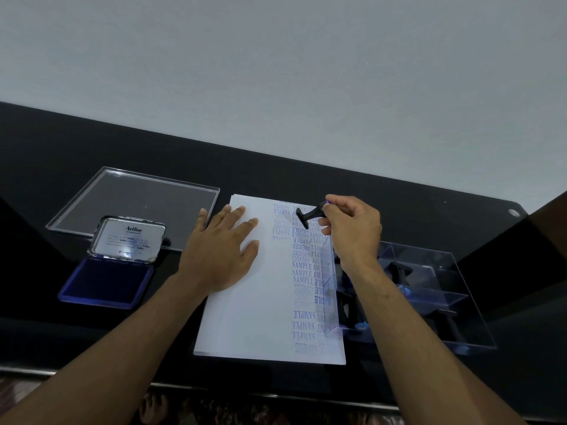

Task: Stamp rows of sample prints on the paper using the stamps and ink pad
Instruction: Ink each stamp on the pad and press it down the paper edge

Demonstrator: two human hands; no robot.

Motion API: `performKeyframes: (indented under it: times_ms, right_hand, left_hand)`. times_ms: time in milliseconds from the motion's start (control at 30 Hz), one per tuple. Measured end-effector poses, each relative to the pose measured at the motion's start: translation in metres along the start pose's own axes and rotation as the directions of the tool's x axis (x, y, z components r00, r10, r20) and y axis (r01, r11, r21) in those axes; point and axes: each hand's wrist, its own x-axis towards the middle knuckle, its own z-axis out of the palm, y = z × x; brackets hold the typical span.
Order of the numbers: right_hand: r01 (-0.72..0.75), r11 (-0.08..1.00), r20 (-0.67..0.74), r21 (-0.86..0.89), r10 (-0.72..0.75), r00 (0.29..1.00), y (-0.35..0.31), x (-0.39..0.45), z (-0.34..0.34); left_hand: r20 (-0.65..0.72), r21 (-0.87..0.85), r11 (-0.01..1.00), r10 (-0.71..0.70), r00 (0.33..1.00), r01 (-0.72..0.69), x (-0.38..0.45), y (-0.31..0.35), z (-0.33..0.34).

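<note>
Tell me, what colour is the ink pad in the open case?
Deep blue ink pad, seen best in the head view.

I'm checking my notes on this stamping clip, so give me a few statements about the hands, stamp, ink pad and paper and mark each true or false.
1. The right hand holds a black stamp in its fingers. True.
2. The left hand lies flat on the paper. True.
3. The ink pad is closed. False: its lid stands open.
4. The prints fill the paper's left side. False: they run down its right side.
5. The ink pad sits right of the paper. False: it sits left.
</note>
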Motion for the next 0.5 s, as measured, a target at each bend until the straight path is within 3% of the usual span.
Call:
performKeyframes:
  times_ms: [500]
  right_hand:
    - [0.018, 1.0, 0.027, -0.006, -0.018, 0.999, -0.0029, -0.0036, -0.0008]
  left_hand:
    - [0.062, -0.014, 1.0, 0.004, 0.998, -0.003, 0.0034, 0.001, -0.0074]
